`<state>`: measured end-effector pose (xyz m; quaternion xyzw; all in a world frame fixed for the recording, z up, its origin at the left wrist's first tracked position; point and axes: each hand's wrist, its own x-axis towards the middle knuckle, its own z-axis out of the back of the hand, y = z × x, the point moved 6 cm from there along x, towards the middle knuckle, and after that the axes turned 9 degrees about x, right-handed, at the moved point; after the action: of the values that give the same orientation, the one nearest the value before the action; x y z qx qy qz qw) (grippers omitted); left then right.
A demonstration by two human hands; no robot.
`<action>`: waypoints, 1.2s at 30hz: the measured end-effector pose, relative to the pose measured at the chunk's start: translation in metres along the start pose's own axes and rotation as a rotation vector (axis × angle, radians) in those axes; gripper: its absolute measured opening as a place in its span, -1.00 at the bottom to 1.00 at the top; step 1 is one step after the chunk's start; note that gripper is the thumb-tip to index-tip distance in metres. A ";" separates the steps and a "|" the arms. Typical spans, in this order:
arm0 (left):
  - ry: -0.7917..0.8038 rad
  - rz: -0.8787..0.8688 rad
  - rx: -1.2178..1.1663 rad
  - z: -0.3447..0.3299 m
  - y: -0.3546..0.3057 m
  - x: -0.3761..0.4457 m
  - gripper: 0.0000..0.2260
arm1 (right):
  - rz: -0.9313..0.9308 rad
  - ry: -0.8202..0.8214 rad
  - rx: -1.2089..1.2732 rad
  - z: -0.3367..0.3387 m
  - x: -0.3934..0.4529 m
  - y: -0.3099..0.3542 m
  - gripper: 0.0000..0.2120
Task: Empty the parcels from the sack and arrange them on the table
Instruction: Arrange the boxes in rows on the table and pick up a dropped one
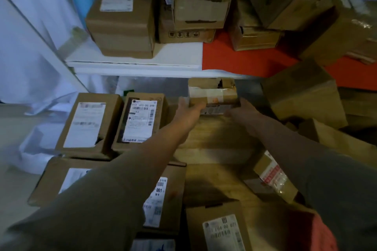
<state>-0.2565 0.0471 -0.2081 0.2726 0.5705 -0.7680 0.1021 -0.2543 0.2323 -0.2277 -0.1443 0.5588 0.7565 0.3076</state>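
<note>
both grips, left hand (188, 111) and right hand (243, 112), clasp a taped parcel (213, 92), fingertips hidden behind it.

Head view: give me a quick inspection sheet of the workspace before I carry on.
Surface: wooden table, bare strip in the middle.
Job's things: small taped parcel held at the table's far edge; labelled parcels laid flat in rows to the left and near edge. Sack: not identifiable.
Clutter: loose boxes piled at the right.
Hands: left hand and right hand grip the small parcel from either side.
Cables: nothing seen.
Surroundings: white shelf with stacked cartons; red surface behind.
</note>
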 end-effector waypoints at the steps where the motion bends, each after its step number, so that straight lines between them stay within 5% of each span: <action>1: 0.012 -0.001 -0.013 -0.001 -0.001 0.005 -0.56 | 0.003 -0.002 0.006 -0.001 0.002 0.000 -0.44; 3: -0.009 0.012 -0.052 -0.003 -0.002 0.008 -0.56 | 0.058 -0.035 0.056 0.000 -0.001 0.006 -0.46; 6: -0.122 0.173 -0.125 -0.001 0.021 0.002 -0.25 | 0.210 -0.084 0.152 0.005 -0.013 0.020 -0.62; 13: 0.023 0.422 -0.471 -0.010 0.072 -0.050 -0.69 | 0.382 0.025 -0.182 -0.036 -0.024 0.046 -0.45; 18: -0.089 0.482 -0.388 0.007 0.093 -0.074 -0.57 | 0.382 0.057 -0.261 -0.063 -0.037 0.035 -0.41; 23: -0.205 0.318 -0.226 0.021 0.086 -0.075 -0.51 | 0.303 0.288 -0.213 -0.076 -0.054 -0.001 -0.43; 27: -0.205 0.200 -0.088 0.003 0.069 -0.083 -0.53 | 0.340 0.081 -0.233 -0.047 -0.083 -0.015 -0.49; 31: -0.095 0.144 -0.025 -0.044 0.053 -0.105 -0.61 | 0.706 -0.187 -0.299 0.013 -0.134 -0.032 -0.62; 34: -0.038 0.067 0.151 -0.083 0.044 -0.119 -0.29 | 0.740 -0.488 -0.422 0.075 -0.153 -0.049 -0.50; 36: -0.042 -0.058 0.338 -0.105 0.031 -0.126 -0.18 | 0.646 -0.543 -0.536 0.108 -0.156 -0.064 -0.29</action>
<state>-0.1051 0.1151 -0.1873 0.2533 0.4385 -0.8612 0.0444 -0.0803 0.2980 -0.1522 0.1644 0.2604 0.9404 0.1442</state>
